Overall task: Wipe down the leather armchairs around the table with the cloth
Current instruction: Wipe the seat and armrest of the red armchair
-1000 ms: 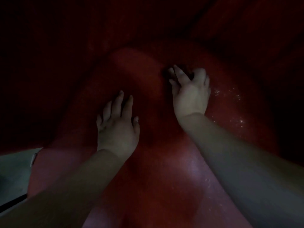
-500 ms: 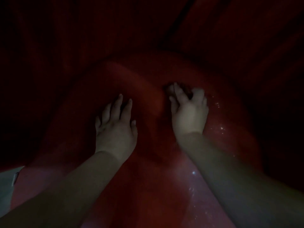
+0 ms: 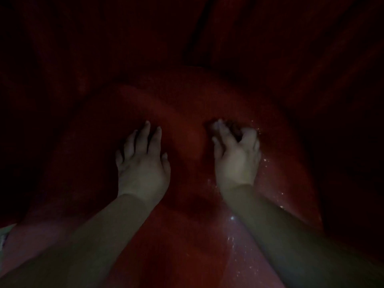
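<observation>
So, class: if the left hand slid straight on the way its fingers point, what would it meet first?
Only more red leather: the left hand lies flat on the armchair, fingers pointing up-frame. Nothing shows ahead before the dark beyond, though depth there is unclear.

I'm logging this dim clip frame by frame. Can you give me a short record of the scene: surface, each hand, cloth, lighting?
surface: red leather armchair, glossy, with bright specks near the right hand
left hand: flat on the leather, fingers straight and spread
right hand: fingers curled round something dark at the fingertips
cloth: probably the dark bundle under the right fingers; too dark to confirm
lighting: very dim; surroundings not readable
</observation>
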Demonstrator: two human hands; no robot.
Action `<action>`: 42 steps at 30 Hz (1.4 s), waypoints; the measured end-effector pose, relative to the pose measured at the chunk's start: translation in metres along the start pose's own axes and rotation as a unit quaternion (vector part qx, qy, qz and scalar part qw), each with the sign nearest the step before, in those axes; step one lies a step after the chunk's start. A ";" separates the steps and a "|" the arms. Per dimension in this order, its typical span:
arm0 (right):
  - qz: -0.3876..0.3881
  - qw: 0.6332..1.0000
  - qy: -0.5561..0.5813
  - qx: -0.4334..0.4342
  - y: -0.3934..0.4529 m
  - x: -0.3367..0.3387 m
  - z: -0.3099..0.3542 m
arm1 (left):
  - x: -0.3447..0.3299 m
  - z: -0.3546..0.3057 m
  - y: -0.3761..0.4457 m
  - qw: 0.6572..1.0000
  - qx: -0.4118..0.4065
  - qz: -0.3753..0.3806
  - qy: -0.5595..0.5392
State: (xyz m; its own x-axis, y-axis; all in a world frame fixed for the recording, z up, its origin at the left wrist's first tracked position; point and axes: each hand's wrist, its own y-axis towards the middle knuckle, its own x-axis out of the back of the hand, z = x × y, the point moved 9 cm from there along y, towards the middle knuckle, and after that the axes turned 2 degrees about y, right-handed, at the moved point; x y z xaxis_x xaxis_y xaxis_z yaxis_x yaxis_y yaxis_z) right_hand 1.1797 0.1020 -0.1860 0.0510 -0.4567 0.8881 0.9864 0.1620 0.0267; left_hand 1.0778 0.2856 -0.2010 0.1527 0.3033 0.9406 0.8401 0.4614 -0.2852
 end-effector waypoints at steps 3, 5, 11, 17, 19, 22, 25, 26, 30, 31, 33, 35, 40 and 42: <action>0.051 0.996 0.001 0.075 -0.007 -0.005 0.010 | -0.001 -0.011 -0.002 1.000 -0.017 0.004 0.004; 0.050 0.994 -0.010 0.095 0.020 -0.005 0.007 | -0.003 -0.018 -0.004 0.999 -0.035 0.003 0.008; -0.010 0.998 -0.026 -0.055 0.026 0.013 -0.042 | -0.006 -0.023 -0.005 0.999 -0.038 -0.002 0.007; 0.052 0.996 -0.015 0.075 0.000 0.008 -0.019 | -0.007 -0.028 -0.007 1.000 -0.025 0.005 0.010; 0.059 0.993 -0.048 0.085 0.031 0.009 -0.029 | -0.007 -0.028 -0.007 0.999 -0.030 0.003 0.018; 0.018 0.998 -0.052 -0.031 0.044 0.016 -0.061 | -0.007 -0.029 -0.007 0.999 -0.032 0.002 0.017; -0.006 0.999 -0.023 -0.039 -0.003 0.021 -0.051 | -0.008 -0.031 -0.007 1.000 -0.022 0.007 0.013; 0.006 1.000 -0.008 -0.011 -0.018 0.019 -0.042 | -0.008 -0.031 -0.007 1.000 -0.019 0.008 0.011; 0.065 0.994 -0.009 0.088 0.004 0.015 -0.037 | -0.008 -0.032 -0.008 1.000 -0.019 0.008 0.016; 0.060 0.994 -0.026 0.091 0.021 0.016 -0.042 | -0.009 -0.031 -0.008 1.000 -0.019 0.006 0.017; 0.037 0.997 -0.051 0.039 0.053 0.019 -0.063 | -0.010 -0.031 -0.008 1.000 -0.018 0.004 0.014; -0.005 0.997 -0.036 -0.063 0.056 0.026 -0.086 | -0.010 -0.031 -0.008 1.000 -0.017 0.003 0.010; -0.013 0.999 -0.021 -0.040 -0.015 0.032 -0.066 | -0.010 -0.032 -0.008 1.000 -0.011 0.008 0.005; 0.026 0.999 -0.019 0.023 -0.018 0.029 -0.060 | -0.009 -0.032 -0.008 1.000 -0.016 0.007 0.002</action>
State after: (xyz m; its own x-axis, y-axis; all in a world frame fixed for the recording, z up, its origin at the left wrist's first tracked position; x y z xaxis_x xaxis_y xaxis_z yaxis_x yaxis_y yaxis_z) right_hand 1.1730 0.0340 -0.1884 0.0943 -0.4132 0.9058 0.9743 0.2252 0.0013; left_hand 1.0864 0.2523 -0.2013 0.1675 0.3062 0.9371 0.8535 0.4306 -0.2933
